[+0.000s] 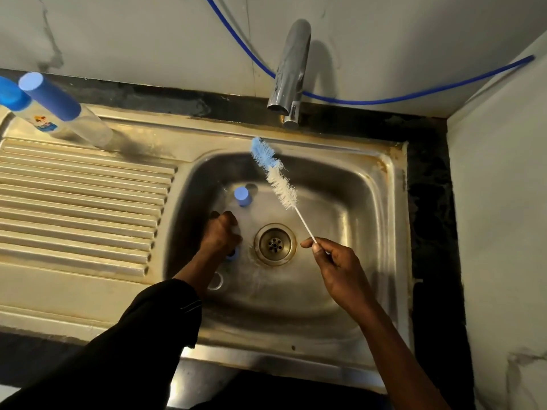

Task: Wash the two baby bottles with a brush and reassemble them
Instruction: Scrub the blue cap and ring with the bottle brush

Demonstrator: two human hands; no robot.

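The head view looks down into a steel sink point(340, 184). The left hand point(220, 232) is low in the basin, just left of the drain point(275, 244). Its fingers are curled tight round a blue-ringed piece point(233, 254) that the hand mostly hides, so what kind of part it is cannot be told.

The right hand point(334, 267) is above the right side of the basin, well apart from the left. Its thumb and forefinger pinch the end of the wire stem of the brush point(275, 173), and the other fingers are loosely bent. The blue and white bristles slant up toward the tap point(290, 69).

A blue cap point(242, 196) stands in the basin beyond the left hand. Two blue-capped bottles point(59, 110) stand on the drainboard point(74, 202) at the far left.
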